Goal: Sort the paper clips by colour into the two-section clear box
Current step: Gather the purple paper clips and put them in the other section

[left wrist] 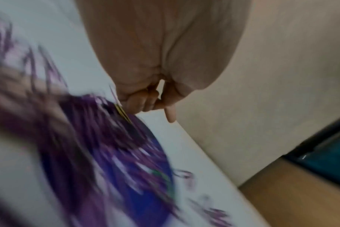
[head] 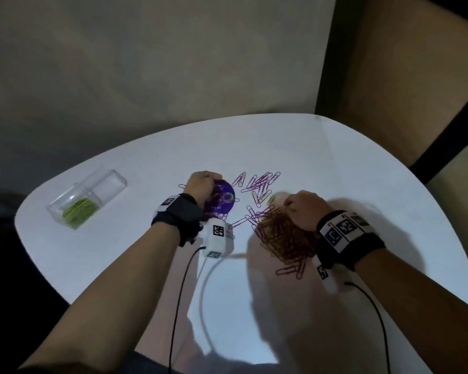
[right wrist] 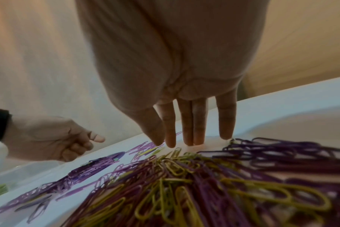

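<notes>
Only blurred, unreadable print shows on the purple disc (head: 223, 199)

What I can't make out

My left hand (head: 201, 184) covers the upper left of the purple disc (head: 222, 201), and in the left wrist view the lower left half is smeared by motion blur, so the clips there are only purple streaks. My right hand (head: 305, 209) hides the top of the mixed clip pile (head: 284, 236); the right wrist view cuts that pile off at its bottom edge.
</notes>
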Motion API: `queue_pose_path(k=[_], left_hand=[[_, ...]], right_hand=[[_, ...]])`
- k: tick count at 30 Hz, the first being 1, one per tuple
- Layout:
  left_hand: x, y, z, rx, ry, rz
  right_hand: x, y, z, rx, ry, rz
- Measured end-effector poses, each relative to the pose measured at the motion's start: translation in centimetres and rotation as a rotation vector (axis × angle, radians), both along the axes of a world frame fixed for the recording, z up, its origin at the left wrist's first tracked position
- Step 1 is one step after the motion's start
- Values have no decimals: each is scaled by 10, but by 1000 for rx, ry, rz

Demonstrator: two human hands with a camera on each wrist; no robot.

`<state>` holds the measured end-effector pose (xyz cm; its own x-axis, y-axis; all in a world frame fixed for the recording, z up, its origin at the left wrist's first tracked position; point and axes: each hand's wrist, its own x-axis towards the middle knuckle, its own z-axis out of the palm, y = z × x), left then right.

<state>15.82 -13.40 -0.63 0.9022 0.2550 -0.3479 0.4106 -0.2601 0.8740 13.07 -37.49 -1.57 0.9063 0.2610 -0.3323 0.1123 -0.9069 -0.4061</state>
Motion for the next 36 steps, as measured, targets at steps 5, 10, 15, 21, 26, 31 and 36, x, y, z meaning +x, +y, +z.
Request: queue_pose_path(k=[5, 10, 15, 21, 26, 31, 36], left_hand=[[4, 54, -1, 738, -1, -233], [4, 60, -18, 776, -57, -319], [1, 59, -30, 782, -143, -332], [-3, 70, -23, 743, -145, -258], [-6, 41, 1, 229, -52, -88], [-4, -21, 5, -461, 115, 19], [3, -50, -15, -41, 99, -197]], right_hand=[[5, 0, 1, -79, -28, 18], [13, 5, 5, -130, -49, 47], [15, 5, 7, -127, -45, 23], [10, 8, 6, -137, -71, 32], [15, 10, 13, -174, -118, 70], [27, 15, 15, -112, -113, 161], [29, 6, 7, -154, -103, 207]])
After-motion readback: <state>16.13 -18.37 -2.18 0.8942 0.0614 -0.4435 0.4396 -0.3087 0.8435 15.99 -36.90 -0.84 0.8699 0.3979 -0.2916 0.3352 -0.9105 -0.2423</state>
